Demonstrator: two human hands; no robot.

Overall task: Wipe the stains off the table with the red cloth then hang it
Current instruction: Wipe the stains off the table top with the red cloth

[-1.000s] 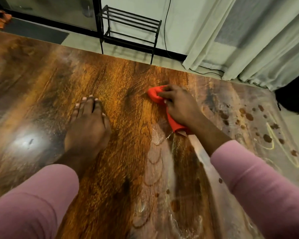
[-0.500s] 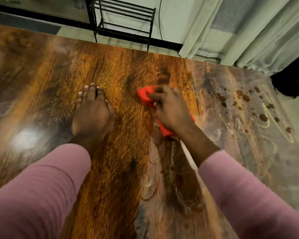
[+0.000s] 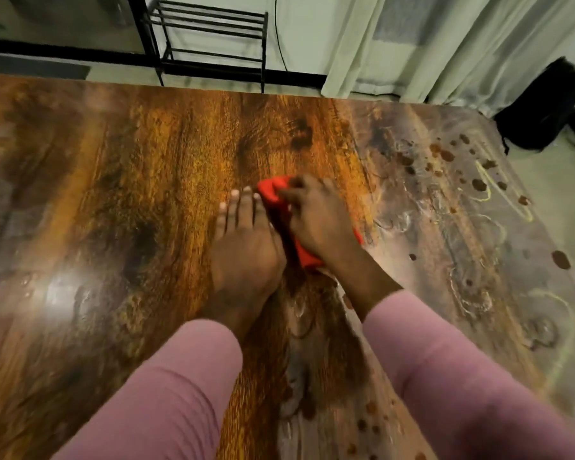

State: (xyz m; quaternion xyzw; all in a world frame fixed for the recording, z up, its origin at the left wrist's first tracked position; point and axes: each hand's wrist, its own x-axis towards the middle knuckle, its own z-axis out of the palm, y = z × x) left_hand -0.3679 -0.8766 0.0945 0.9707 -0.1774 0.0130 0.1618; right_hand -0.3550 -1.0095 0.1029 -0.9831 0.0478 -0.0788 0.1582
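Observation:
My right hand (image 3: 319,220) presses the red cloth (image 3: 274,195) flat on the brown wooden table (image 3: 113,194), near its middle. Most of the cloth is hidden under the hand; its red edges show at the front and by the wrist. Beside it, touching the cloth's left edge, my left hand (image 3: 243,247) lies palm down with the fingers straight. Brown spots and yellow streaks (image 3: 478,184) cover the table's right part. Smeared wet marks (image 3: 299,327) run toward me between my pink sleeves.
A black metal rack (image 3: 213,44) stands on the floor past the table's far edge. Pale curtains (image 3: 445,44) hang at the back right, with a black bag (image 3: 545,104) on the floor beside the table's right corner.
My right hand has slid the cloth leftward until it meets my left hand. The view has shifted so both hands sit closer to the centre.

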